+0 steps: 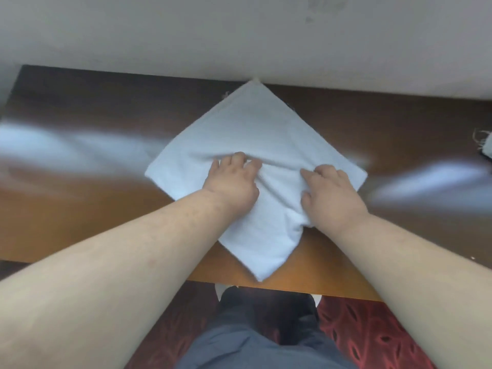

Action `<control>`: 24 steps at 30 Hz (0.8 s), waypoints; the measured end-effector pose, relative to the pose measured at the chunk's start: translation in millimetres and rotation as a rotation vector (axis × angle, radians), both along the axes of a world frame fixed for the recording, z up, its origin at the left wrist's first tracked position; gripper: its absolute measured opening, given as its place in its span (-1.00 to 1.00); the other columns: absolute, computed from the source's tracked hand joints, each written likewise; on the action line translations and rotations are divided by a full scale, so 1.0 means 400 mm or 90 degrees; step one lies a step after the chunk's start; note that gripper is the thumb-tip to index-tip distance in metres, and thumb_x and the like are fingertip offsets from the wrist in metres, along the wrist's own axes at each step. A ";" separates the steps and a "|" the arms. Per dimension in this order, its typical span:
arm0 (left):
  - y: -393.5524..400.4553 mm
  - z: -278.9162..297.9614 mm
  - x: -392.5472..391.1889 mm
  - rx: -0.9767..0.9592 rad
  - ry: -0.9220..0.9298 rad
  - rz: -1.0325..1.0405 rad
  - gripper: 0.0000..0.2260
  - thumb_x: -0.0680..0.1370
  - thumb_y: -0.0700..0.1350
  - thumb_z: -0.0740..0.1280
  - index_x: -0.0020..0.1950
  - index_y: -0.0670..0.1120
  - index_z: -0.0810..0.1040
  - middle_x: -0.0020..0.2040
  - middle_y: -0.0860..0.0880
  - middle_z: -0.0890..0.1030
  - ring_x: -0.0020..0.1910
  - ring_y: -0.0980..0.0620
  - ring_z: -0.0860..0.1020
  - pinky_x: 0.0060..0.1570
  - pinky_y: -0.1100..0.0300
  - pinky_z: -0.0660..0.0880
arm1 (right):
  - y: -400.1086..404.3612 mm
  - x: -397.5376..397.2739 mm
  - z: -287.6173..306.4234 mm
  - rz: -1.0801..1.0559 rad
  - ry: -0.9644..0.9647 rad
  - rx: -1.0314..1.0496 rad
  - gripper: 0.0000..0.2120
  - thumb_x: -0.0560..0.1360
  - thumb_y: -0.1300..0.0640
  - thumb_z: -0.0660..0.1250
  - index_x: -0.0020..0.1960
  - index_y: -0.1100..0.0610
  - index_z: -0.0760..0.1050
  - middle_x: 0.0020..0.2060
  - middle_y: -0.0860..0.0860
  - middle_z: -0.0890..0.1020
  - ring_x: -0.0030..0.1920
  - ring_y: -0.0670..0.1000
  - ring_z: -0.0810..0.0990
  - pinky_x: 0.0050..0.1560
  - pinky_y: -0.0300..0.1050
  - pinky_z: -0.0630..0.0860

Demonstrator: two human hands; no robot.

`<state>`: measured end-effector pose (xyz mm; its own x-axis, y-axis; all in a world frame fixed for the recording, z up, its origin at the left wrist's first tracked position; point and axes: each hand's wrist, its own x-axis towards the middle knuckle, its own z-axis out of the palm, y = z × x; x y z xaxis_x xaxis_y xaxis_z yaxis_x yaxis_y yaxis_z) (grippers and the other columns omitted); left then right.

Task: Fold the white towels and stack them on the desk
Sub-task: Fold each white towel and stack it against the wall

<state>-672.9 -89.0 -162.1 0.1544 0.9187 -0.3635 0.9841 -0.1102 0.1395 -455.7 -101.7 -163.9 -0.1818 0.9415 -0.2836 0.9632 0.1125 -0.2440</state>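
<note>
A white towel (253, 134) lies on the brown wooden desk (80, 209), turned like a diamond with one corner at the wall and one at the desk's front edge. My left hand (231, 182) rests palm down on its middle, fingers bent into a raised crease. My right hand (330, 193) lies on the towel's right half, fingers curled into the cloth with the thumb tucked at a fold. The frame is blurred by motion.
A pale wall (239, 43) runs along the desk's back edge. A frayed piece of white cloth (486, 146) shows at the far right edge. Below the desk's front edge are my dark trousers (253, 342) and a red patterned carpet (372, 336).
</note>
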 end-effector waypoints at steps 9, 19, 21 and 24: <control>-0.059 -0.031 0.031 0.026 -0.074 -0.035 -0.50 0.61 0.05 0.03 0.55 0.15 0.00 0.60 0.01 -0.08 0.56 -0.03 -0.17 0.48 -0.13 -0.24 | -0.139 0.006 0.030 -0.090 0.129 -0.091 -0.56 0.58 -0.08 0.18 0.43 -0.03 0.36 0.27 -0.03 0.41 0.22 0.03 0.50 0.21 -0.06 0.46; -0.202 -0.084 -0.134 -0.001 0.043 -0.128 -0.35 0.51 0.37 -0.26 0.55 0.16 -0.29 0.56 0.02 -0.34 0.48 0.01 -0.45 0.45 -0.05 -0.39 | -0.132 0.069 -0.071 0.169 -0.115 -0.049 -0.28 0.49 -0.41 -0.35 0.52 -0.08 -0.44 0.56 -0.02 -0.32 0.50 0.00 -0.47 0.51 0.07 -0.34; -0.199 -0.062 -0.143 -0.003 0.030 -0.151 -0.34 0.51 0.38 -0.23 0.57 0.17 -0.18 0.59 0.00 -0.21 0.54 -0.03 -0.32 0.48 -0.06 -0.32 | -0.141 0.060 -0.055 0.139 -0.086 -0.038 -0.23 0.50 -0.44 -0.26 0.59 -0.07 -0.21 0.59 -0.02 -0.14 0.56 0.02 -0.28 0.53 0.05 -0.22; -0.117 -0.020 -0.130 0.086 -0.110 -0.038 -0.40 0.54 0.28 -0.04 0.48 0.03 0.32 0.47 -0.08 0.32 0.47 -0.13 0.21 0.47 -0.01 0.06 | -0.057 0.031 -0.018 0.020 0.092 0.055 -0.37 0.54 -0.34 -0.01 0.45 0.00 0.36 0.42 0.03 0.40 0.44 0.11 0.29 0.44 0.04 0.17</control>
<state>-724.8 -135.6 -170.3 0.2585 0.9448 -0.2014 0.9382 -0.1959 0.2852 -443.2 -124.6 -171.0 -0.2440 0.9546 -0.1710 0.9145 0.1678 -0.3681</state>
